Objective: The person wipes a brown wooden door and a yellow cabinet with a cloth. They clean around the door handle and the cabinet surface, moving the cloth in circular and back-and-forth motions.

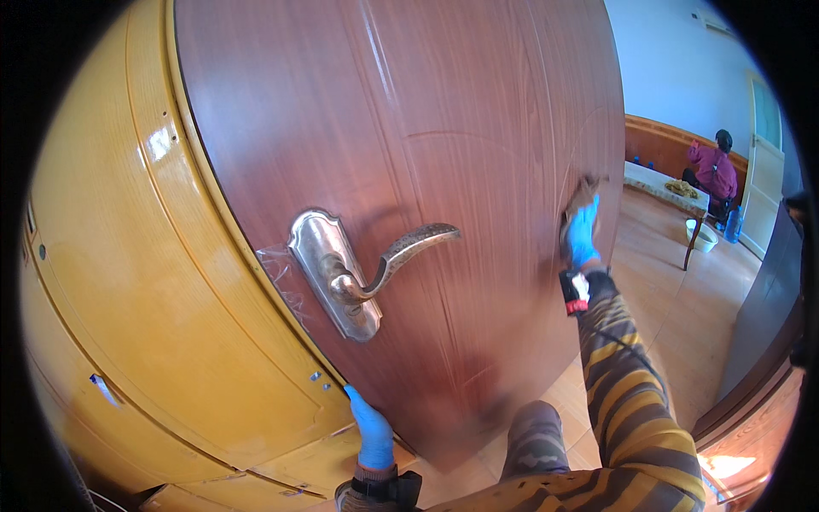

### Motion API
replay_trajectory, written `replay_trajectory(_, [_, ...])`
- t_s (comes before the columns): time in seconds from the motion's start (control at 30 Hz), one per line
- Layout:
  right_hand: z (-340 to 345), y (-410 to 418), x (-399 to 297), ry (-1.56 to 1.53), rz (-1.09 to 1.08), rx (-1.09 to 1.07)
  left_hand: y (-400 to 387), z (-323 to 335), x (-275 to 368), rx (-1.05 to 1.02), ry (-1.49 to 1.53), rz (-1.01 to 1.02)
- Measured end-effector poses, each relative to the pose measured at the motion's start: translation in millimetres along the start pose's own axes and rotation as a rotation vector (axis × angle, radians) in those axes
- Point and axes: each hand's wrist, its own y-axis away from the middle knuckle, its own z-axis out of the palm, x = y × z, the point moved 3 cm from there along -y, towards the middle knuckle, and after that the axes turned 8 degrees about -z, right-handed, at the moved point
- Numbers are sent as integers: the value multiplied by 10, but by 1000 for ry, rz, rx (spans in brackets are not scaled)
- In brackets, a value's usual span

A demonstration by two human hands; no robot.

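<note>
A brown wood-grain door fills the middle of the view, with a metal lever handle on a silvery plate. My right hand, in a blue glove, presses a brownish cloth flat on the door near its right side. At the bottom, my left hand, also gloved in blue, rests at the door's left edge beside the yellow cabinet; its fingers are partly hidden, so I cannot tell how firmly it grips. Clear film clings to the door left of the handle plate.
Beyond the door at right, a person in a purple top crouches by the wall. A covered table bears a yellowish cloth. Near it stand a white basin and a blue bottle on the tiled floor.
</note>
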Motion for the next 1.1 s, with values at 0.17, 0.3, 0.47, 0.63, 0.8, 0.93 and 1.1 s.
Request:
replay_trajectory(0.17, [-241, 1471, 1266, 126, 363, -21, 15, 73, 88, 52, -19, 20])
replay_trajectory(0.3, [-313, 1882, 1496, 304, 414, -145, -15, 93, 77, 16, 68, 139])
replay_trajectory(0.47, [-186, 1183, 1010, 519, -46, -174, -32, 32, -2, 88, 68, 87])
replay_trajectory(0.63, [143, -105, -513, -361, -120, -47, 56, 55, -20, 121, 42, 90])
replay_trajectory(0.8, [528, -724, -2691, -120, -974, -289, 42, 12, -23, 140, -119, 170])
replay_trajectory(0.93, [757, -228, -3672, 201, -1417, -232, 41, 28, -48, 61, 96, 70])
replay_trajectory(1.1, [676, 289, -3725, 204, -1283, -422, 99, 108, 89, 31, 16, 73])
